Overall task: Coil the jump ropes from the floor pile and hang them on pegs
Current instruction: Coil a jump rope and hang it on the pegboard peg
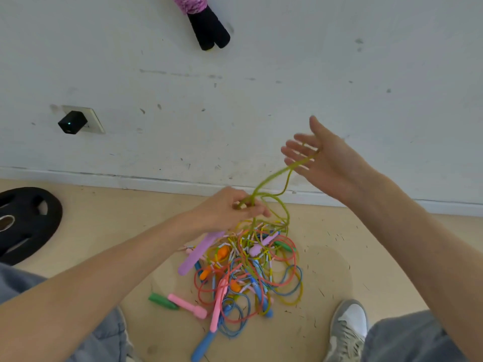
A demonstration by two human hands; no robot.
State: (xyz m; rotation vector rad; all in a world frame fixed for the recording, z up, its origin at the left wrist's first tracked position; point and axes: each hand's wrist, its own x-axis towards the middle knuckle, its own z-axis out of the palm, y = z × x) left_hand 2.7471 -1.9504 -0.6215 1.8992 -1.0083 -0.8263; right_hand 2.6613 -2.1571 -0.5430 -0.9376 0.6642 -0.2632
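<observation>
A tangled pile of jump ropes (245, 273) in many colours lies on the tan floor by the wall. My left hand (230, 209) grips a bunch of yellow-green rope (271, 178) above the pile. From there a loop of that rope runs up to my right hand (321, 152), which is raised with fingers spread straight, the rope draped across them. The rest of the yellow-green rope trails down into the pile. A coiled pink rope with black handles (206, 24) hangs on the wall at the top. No peg is visible.
A black weight plate (23, 220) lies on the floor at the left. A black plug (72, 122) sits in a wall socket. My grey shoe (349, 330) stands right of the pile, and my knees frame the bottom edge.
</observation>
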